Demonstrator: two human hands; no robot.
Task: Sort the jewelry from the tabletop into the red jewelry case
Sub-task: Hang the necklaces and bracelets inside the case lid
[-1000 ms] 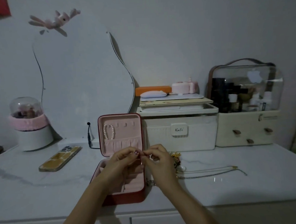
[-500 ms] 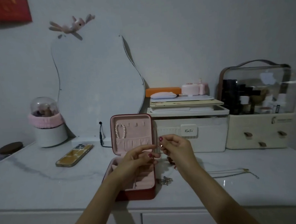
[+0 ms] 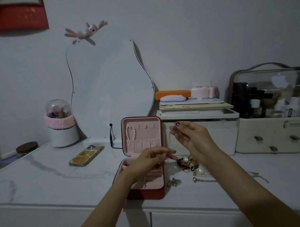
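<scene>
- Your right hand [image 3: 193, 137] pinches a thin, fine chain [image 3: 169, 140] that hangs above the marble-veined table [image 3: 62, 180].
- Your left hand [image 3: 148, 161], fingers loosely curled, holds its lower end over the open red jewelry case [image 3: 146, 194], pink-lined.
- Pearl and gold pieces [image 3: 189, 163] lie heaped just beside the case.

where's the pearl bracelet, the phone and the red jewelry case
pearl bracelet [image 3: 130, 132]: head view, on its left strand of beads
phone [image 3: 86, 155]: head view, middle of its yellow back
red jewelry case [image 3: 146, 194]: head view, red front wall of the base
</scene>
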